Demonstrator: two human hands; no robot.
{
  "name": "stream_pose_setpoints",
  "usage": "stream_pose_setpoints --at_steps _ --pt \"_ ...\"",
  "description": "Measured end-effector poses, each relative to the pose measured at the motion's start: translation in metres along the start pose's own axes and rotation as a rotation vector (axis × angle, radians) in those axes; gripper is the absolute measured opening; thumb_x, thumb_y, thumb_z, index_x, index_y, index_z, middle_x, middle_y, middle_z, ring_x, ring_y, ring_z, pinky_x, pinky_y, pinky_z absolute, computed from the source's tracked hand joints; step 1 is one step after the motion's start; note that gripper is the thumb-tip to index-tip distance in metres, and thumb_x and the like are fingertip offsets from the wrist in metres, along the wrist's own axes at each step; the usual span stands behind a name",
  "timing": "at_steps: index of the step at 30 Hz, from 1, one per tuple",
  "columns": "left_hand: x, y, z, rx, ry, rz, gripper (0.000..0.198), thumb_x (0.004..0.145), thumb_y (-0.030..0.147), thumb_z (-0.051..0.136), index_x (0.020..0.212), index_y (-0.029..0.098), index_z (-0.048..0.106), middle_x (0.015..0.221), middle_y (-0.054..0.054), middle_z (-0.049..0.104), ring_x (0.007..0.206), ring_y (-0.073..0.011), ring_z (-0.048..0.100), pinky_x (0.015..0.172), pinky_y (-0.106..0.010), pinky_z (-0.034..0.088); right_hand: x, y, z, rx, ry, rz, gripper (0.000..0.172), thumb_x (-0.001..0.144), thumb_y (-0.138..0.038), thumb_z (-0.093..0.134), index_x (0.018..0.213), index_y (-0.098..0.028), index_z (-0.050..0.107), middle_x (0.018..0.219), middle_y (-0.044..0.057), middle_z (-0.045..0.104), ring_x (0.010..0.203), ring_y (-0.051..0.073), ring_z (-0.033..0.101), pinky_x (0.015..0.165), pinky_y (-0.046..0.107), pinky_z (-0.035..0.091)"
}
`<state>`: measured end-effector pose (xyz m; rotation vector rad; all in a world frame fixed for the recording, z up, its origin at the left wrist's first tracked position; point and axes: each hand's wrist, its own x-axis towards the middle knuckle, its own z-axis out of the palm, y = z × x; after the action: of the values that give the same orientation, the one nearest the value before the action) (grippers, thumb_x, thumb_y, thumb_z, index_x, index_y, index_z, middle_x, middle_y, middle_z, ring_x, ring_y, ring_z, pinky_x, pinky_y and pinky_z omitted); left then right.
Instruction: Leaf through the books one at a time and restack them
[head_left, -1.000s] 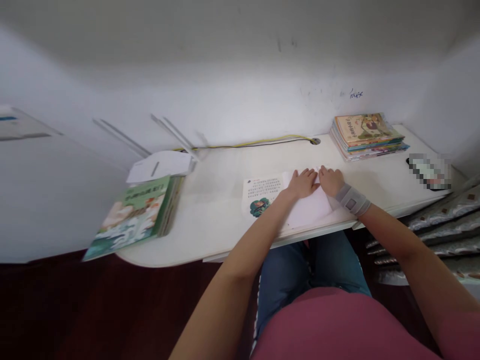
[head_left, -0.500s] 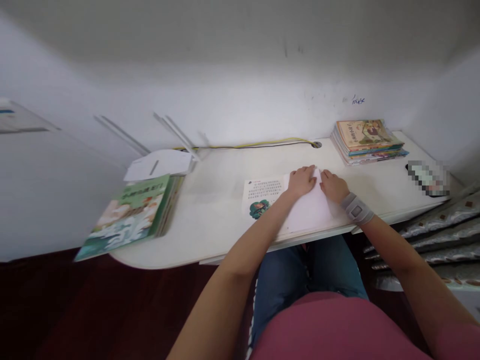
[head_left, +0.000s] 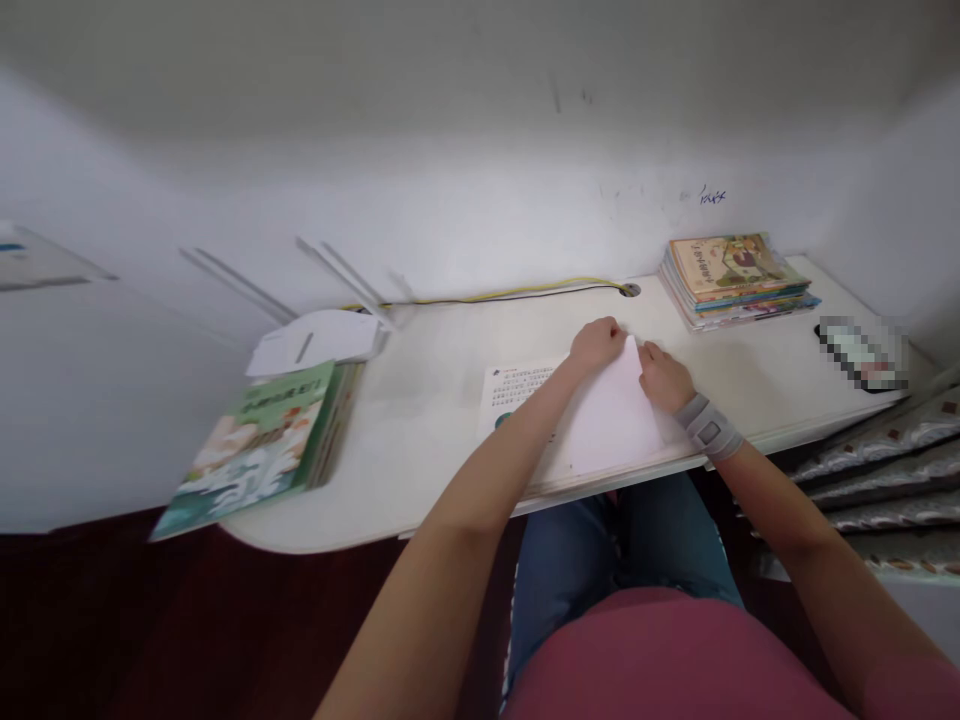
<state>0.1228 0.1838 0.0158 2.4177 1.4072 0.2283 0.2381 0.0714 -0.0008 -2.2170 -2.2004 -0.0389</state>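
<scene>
Left hand [head_left: 598,345] higher, fingers [head_left: 611,330] curled on paper [head_left: 611,420] — right fingers [head_left: 649,358] on its edge, white desk [head_left: 420,440] (scuffed wall [head_left: 480,220] behind)

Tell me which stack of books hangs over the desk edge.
The green-covered stack: its corner juts past the desk edge, while the other stack sits well back by the wall.

Dusty-rose short-sleeved top [head_left: 660,660], sleeve just showing at near right [head_left: 907,695]. Blue denim jeans [head_left: 622,545], with dark-and-white striped trim [head_left: 511,630] down the seam on the near left. Grey elastic wrist brace [head_left: 708,426] on the right wrist, darker square patch on it. Left hand [head_left: 598,345] and right hand [head_left: 664,378] bare, forearms bare too.
</scene>
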Motion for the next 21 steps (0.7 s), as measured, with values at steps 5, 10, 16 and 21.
stream_pose_setpoints --at_steps 5,10,16,21 --pt "0.022 -0.006 0.002 -0.025 -0.142 0.024 0.026 0.084 0.029 0.052 0.097 0.014 0.068 0.104 -0.010 0.071 0.093 -0.0208 0.064 0.077 -0.026 0.046 -0.003 -0.001 0.000 0.013 0.009 -0.011 0.048 0.091 -0.013 0.033 0.138 -0.006 0.043 0.146 0.020 0.042 0.116 0.024 0.056 0.093 0.032 0.047" --pt "0.031 -0.007 -0.004 -0.056 -0.290 0.024 0.025 0.078 0.027 0.060 0.097 0.016 0.070 0.090 -0.004 0.074 0.075 -0.0165 0.066 0.062 -0.023 0.047 -0.004 -0.003 -0.001 0.041 0.029 0.013 0.046 0.092 -0.013 0.031 0.135 -0.007 0.046 0.144 0.019 0.045 0.113 0.023 0.058 0.092 0.031 0.048" --pt "0.022 0.004 -0.005 0.025 -0.245 0.065 0.037 0.080 0.027 0.062 0.115 0.014 0.063 0.105 -0.009 0.071 0.091 -0.0201 0.066 0.078 -0.026 0.049 -0.002 -0.001 0.006 0.113 0.030 -0.011 0.049 0.089 -0.010 0.033 0.136 -0.005 0.045 0.145 0.019 0.045 0.120 0.024 0.054 0.099 0.032 0.044" --pt "-0.022 0.011 0.007 0.142 0.004 0.101 0.049 0.093 0.026 0.039 0.141 0.014 0.039 0.140 -0.017 0.050 0.128 -0.0286 0.047 0.105 -0.043 0.037 -0.005 0.009 0.013 0.237 0.124 -0.058 0.051 0.094 -0.020 0.034 0.142 -0.004 0.040 0.146 0.019 0.044 0.131 0.024 0.046 0.106 0.035 0.040"
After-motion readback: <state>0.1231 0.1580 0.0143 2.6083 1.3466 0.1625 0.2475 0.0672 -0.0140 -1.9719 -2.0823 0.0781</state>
